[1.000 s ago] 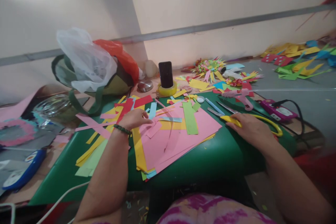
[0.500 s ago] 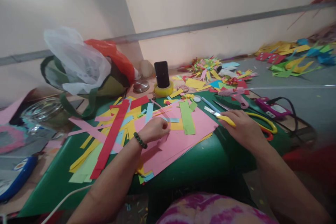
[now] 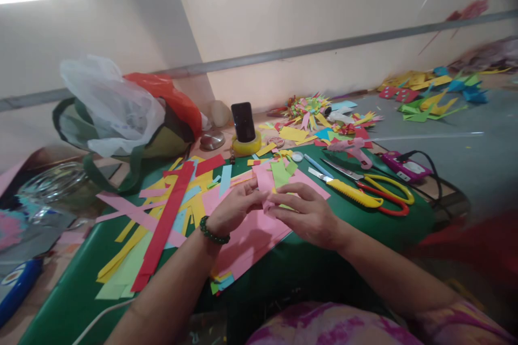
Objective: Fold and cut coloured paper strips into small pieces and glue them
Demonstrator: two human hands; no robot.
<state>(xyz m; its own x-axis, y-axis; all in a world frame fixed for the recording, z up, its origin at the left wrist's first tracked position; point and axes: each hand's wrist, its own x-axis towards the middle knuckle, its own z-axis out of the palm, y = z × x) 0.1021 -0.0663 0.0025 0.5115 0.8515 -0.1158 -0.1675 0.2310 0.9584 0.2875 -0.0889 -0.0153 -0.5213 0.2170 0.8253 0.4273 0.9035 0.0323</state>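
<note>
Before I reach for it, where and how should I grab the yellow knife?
Probably by the middle of its yellow handle, coming from the near side with your right hand. That handle is long and lies toward the right, the bare blade points left, and the scissors lie along its far side.

A green cover (image 3: pixel 380 233) is spread over the wood-toned counter (image 3: pixel 59 253), and pink sheets (image 3: pixel 246 237) lie in a stack on it. Left of the pink sheets are a long red strip (image 3: pixel 162 226), yellow strips (image 3: pixel 123 257) and pale green strips (image 3: pixel 117 279). Right of them rest a yellow-handled cutter (image 3: pixel 356 193) and scissors (image 3: pixel 390 191) with yellow and red handles. Beyond their far edge, a yellow tape roll (image 3: pixel 247 146) and a round metal lid (image 3: pixel 212 140) sit on the counter. A cloth bag (image 3: pixel 175 130) stands beyond them to the left.
</note>
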